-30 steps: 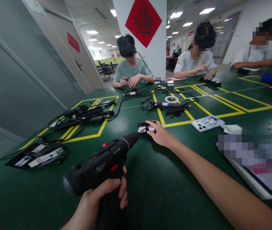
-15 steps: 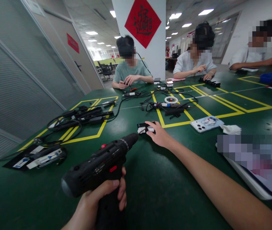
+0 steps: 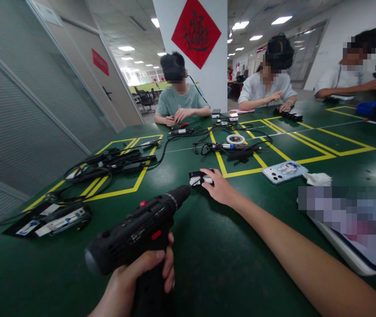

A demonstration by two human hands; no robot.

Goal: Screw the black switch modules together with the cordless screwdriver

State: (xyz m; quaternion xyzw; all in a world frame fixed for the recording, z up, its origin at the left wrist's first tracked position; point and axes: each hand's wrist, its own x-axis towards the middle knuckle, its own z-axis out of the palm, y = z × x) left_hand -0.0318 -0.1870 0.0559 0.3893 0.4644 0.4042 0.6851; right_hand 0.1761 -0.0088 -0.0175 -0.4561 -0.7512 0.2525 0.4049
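Observation:
My left hand [image 3: 146, 268] is wrapped round the grip of a black cordless drill [image 3: 135, 231] with red buttons. Its chuck points forward and to the right, and a thin bit reaches to a small black and white part [image 3: 195, 179] on the table. My right hand [image 3: 220, 188] grips that part from its right side, thumb near and fingers over the far edge. Whether the bit's tip touches a screw is too small to tell.
Black cables and devices [image 3: 121, 160] lie left on the green table [image 3: 207, 264]. Ahead are a soldering-iron-like tool [image 3: 227, 146] and a white ring [image 3: 236, 139]. At right lie a phone [image 3: 283, 171], a tissue [image 3: 318, 179] and a blurred-out flat item. Three people sit across.
The view has shifted very slightly. Both hands, the drill and the small part keep nearly the same places; the drill's chuck sits a touch lower.

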